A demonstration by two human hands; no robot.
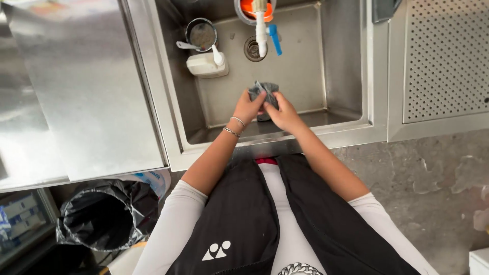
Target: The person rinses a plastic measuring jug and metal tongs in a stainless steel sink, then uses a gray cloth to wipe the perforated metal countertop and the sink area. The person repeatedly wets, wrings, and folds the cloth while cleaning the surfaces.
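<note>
**Head view: two hands on one grey cloth over the sink**

Head view, looking straight down. Two bare arms, both reaching forward and bent in toward each other over the steel sink [341, 76]. Sleeves pushed up past the elbows. Two thin bracelets [234, 127] on the left wrist.

Left hand [248, 107] curled shut on the left side of one grey cloth [265, 94]. Right hand [283, 114] curled shut on the right side of the same cloth. Fingers wrapped tight, cloth bunched up between both hands. Held just above the sink floor, near the front wall, not lying flat.

Inside the sink, at the back left: one round metal cup [201, 34] with a spoon handle sticking out, and one white tub [205, 66] just in front of it. Behind the cloth: one round drain [252, 49]. Above the drain: one white tap [261, 28] with a blue handle, and one orange thing [249, 7] behind it, partly hidden.

Left of the sink: one flat steel surface [86, 91]. Right of the sink: one steel panel full of small holes [443, 56]. Down at the bottom left, on the floor: one bin with a black bag [102, 219].
</note>
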